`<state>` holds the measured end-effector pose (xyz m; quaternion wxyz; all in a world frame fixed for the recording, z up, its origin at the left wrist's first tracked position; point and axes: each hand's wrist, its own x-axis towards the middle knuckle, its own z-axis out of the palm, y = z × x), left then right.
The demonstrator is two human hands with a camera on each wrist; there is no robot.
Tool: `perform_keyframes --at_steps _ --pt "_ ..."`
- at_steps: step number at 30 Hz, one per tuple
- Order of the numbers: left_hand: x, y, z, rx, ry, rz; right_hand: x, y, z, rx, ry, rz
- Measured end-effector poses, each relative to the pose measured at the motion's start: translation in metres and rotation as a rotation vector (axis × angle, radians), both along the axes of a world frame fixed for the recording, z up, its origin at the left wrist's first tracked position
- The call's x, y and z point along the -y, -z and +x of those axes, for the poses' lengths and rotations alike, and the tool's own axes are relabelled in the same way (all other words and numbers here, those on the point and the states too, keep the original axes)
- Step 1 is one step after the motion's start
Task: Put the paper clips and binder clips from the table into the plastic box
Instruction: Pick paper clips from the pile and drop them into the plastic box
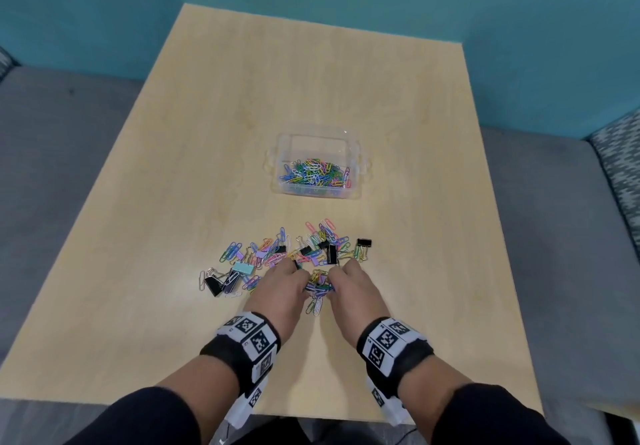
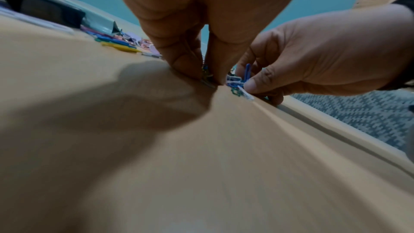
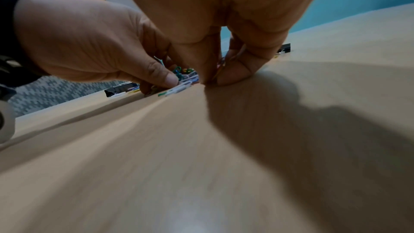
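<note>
Both hands are down on the bench, near its front edge, pushing a small heap of paper clips (image 1: 318,285) together. The left hand (image 1: 282,289) has its fingers curled, and its thumb and fingertips pinch some of the clips against the wood. The right hand (image 1: 356,289) does the same from the other side, with its thumb (image 2: 252,84) pressed on a white clip. So each grip is nearly closed around a little bunch of clips, not wide open. The plastic box (image 1: 358,167) sits near the middle of the bench, well apart from the hands, and it already has many colourful paper clips inside. More paper clips and some binder clips (image 1: 330,254) lie spread out between the hands and the box, and a few binder clips, black (image 1: 214,285) and pale blue (image 1: 244,268), lie toward the left edge. The job looks about half done. To do this step well, the hands should scoop toward each other so the heap is squeezed between them, then lift slowly. Clips are thin and slippery, so some may slide out from under the fingers. It helps to cup the hands close together and carry the bunch low, right over the box, before letting go. The loose clips near the wrists (image 1: 315,306) can be picked up in a later go.
</note>
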<state>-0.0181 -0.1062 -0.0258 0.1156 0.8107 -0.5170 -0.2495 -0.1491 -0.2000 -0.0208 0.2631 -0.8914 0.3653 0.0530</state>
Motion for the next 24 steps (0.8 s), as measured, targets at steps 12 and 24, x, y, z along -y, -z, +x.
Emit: perform_keyframes --at_steps 12,24 --pt "-0.018 -0.007 0.006 -0.069 -0.087 -0.047 0.008 -0.011 -0.016 -0.115 -0.028 0.079" --pt "-0.017 -0.02 0.022 -0.579 -0.523 -0.032 0.03 -0.021 -0.018 0.205 0.572 0.727"
